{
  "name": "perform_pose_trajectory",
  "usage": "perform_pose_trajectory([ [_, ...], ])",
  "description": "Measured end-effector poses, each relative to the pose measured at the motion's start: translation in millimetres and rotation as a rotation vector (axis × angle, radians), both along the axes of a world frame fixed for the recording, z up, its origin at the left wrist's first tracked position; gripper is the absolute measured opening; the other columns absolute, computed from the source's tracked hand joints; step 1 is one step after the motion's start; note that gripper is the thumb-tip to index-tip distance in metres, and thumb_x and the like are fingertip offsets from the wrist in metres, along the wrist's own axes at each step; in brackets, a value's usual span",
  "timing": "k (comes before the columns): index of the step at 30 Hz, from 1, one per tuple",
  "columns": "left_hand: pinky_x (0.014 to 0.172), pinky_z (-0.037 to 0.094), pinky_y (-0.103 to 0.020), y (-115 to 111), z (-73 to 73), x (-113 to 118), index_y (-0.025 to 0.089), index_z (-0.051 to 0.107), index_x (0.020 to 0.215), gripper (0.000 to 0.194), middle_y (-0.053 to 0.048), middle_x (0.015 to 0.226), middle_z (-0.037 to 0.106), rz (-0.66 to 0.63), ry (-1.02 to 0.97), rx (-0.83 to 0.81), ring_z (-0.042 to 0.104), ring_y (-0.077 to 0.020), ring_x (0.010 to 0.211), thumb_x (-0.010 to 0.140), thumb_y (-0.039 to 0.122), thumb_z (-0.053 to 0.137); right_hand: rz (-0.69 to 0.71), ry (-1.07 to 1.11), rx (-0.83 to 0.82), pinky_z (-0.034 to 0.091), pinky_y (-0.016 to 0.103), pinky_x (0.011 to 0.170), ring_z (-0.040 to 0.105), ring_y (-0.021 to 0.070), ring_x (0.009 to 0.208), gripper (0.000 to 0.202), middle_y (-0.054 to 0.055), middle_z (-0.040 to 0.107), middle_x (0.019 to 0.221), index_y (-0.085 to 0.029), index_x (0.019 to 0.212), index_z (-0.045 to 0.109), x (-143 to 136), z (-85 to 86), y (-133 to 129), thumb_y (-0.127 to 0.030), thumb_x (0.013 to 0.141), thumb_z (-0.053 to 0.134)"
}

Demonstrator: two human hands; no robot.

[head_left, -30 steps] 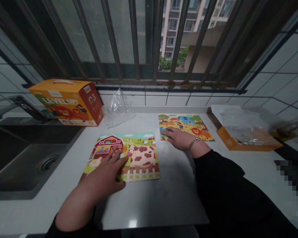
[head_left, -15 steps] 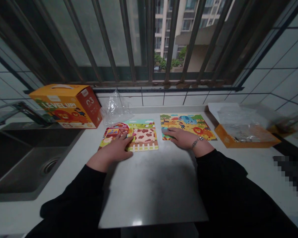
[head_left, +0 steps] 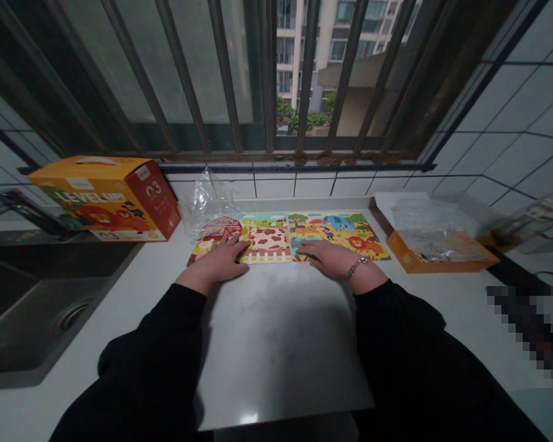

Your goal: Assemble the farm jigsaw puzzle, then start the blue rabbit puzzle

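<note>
Two colourful picture puzzles lie flat, edge against edge, on the white counter (head_left: 281,331). My left hand (head_left: 223,258) rests with fingers spread on the farm puzzle (head_left: 270,239), which shows a barn and a spotted cow. The hand covers part of its left half. On the safari puzzle (head_left: 345,230), with its elephant and lions, my right hand (head_left: 329,258) lies flat over the lower left part. A bracelet circles the right wrist. Both hands have their fingers stretched out and grip nothing.
An orange carton (head_left: 105,196) with a handle and crumpled clear plastic (head_left: 207,199) stand at the back left. A sink (head_left: 50,294) is at the left. An opened orange box (head_left: 435,261) with clear plastic in it lies right. A barred window is behind.
My left hand has pushed the farm puzzle away from me and right, closing the gap to the safari puzzle. My right hand stays on its puzzle. The view has shifted slightly.
</note>
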State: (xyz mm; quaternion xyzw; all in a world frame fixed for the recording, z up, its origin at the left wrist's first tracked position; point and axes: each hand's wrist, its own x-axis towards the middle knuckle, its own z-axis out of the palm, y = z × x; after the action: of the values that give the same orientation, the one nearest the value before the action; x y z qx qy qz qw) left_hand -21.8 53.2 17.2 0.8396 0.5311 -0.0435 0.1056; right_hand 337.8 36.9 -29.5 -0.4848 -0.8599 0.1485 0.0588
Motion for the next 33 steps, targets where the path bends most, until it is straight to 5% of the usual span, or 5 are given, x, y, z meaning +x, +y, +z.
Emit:
perform_pose_trajectory([
  [9,0.134,0.039,-0.042,5.9,-11.5,-2.4,0.012,0.062,0.158,0.070,-0.016,0.165,0.061,-0.085,-0.119,0.093,0.054,-0.0331,0.156,0.091,0.034,0.056,-0.401,-0.080,-0.040,0.039,0.071,0.130,0.039,0.0487,0.164,0.082,0.015,0.038,0.183,-0.035,0.173,0.050,31.2,-6.7,-3.0,-0.063,0.100,0.076],
  [22,0.131,0.042,-0.058,6.8,-40.7,1.4,0.010,0.067,0.151,0.063,-0.024,0.162,0.062,-0.094,-0.176,0.195,0.056,-0.0412,0.154,0.093,0.029,0.053,-0.349,-0.005,0.095,0.039,0.063,0.130,0.046,0.0419,0.160,0.070,0.015,0.048,0.177,-0.031,0.162,0.062,49.9,0.9,4.4,-0.062,0.101,0.075],
  [28,0.121,0.050,-0.059,-4.9,-40.0,13.6,0.013,0.077,0.132,0.047,-0.022,0.141,0.073,-0.137,-0.228,0.275,0.068,-0.0404,0.133,0.092,0.022,0.053,-0.960,0.036,0.501,0.030,0.094,0.116,0.036,0.0602,0.156,0.067,0.027,0.055,0.164,-0.023,0.155,0.068,104.7,16.0,-18.7,-0.065,0.113,0.037],
  [30,0.116,0.052,-0.056,-11.0,-38.5,20.6,0.014,0.078,0.122,0.040,-0.021,0.133,0.075,-0.165,-0.246,0.293,0.070,-0.0379,0.127,0.092,0.020,0.053,-1.176,-0.007,0.395,0.037,0.092,0.107,0.042,0.0641,0.149,0.071,0.031,0.062,0.151,-0.021,0.148,0.073,120.3,15.2,-28.5,-0.069,0.110,0.037],
  [33,0.115,0.053,-0.053,-20.6,-37.2,32.1,0.016,0.077,0.118,0.034,-0.018,0.129,0.075,-0.198,-0.272,0.312,0.070,-0.0356,0.125,0.093,0.019,0.054,-1.258,-0.052,0.183,0.039,0.091,0.101,0.048,0.0671,0.141,0.074,0.036,0.068,0.136,-0.014,0.136,0.078,126.8,12.8,-37.7,-0.071,0.108,0.039],
])
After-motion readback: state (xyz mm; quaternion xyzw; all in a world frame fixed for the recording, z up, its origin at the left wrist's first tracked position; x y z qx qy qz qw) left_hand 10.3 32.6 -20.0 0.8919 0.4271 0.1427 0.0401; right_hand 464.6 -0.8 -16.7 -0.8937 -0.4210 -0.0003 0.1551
